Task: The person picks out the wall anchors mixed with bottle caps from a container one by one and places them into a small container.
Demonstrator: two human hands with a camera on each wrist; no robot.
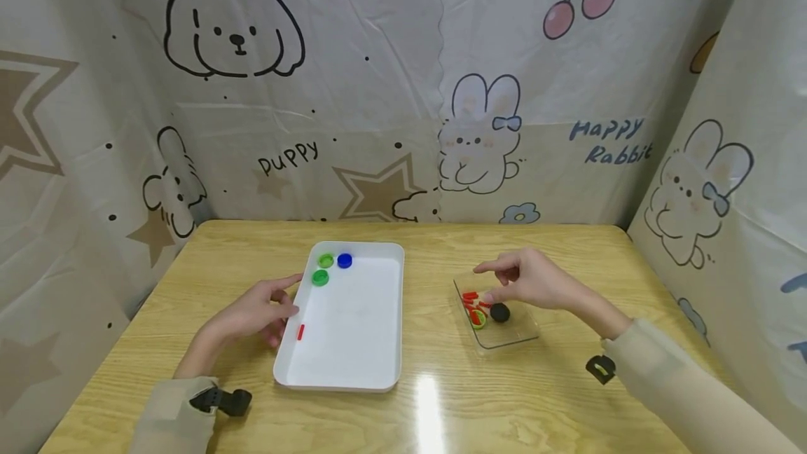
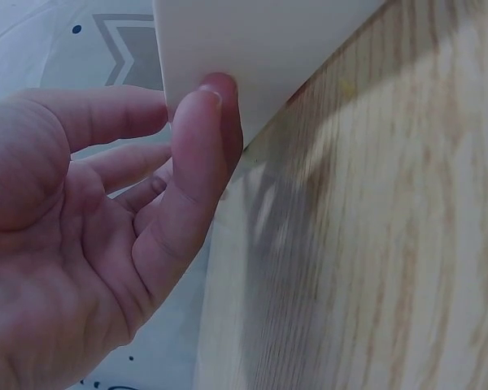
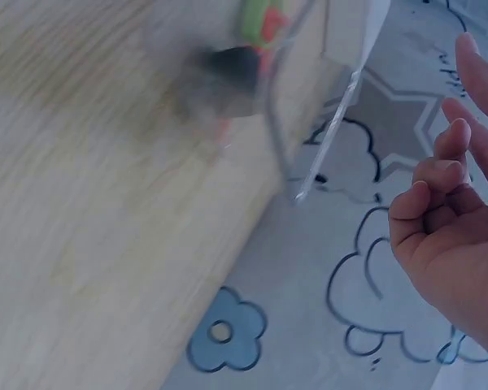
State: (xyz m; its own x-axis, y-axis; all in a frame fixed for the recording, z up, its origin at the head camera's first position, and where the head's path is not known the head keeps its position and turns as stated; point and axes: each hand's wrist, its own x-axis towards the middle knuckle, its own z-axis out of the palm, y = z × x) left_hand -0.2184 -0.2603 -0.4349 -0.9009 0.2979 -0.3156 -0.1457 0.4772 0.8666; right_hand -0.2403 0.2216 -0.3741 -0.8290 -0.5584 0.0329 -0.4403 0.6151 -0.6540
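Note:
My left hand [image 1: 252, 312] is at the left side of a white tray [image 1: 340, 363], its fingers touching the outer wall [image 2: 228, 41]. In the tray lie a light green bottle cap [image 1: 325, 260], a green bottle cap [image 1: 320, 277], a blue bottle cap [image 1: 344, 260] and a small red stick [image 1: 300, 332]. My right hand [image 1: 529, 279] hovers over a clear plastic box [image 1: 520, 333], thumb and index finger apart with nothing between them. Inside the box are several red sticks [image 1: 470, 296], a green ring-like cap [image 1: 479, 319] and a black round cap [image 1: 500, 312].
The wooden table [image 1: 435, 363] carries the tray on the left and the box on the right. A printed curtain [image 1: 378, 90] hangs behind the table and along both sides. Black straps [image 1: 221, 401] sit at the sleeves.

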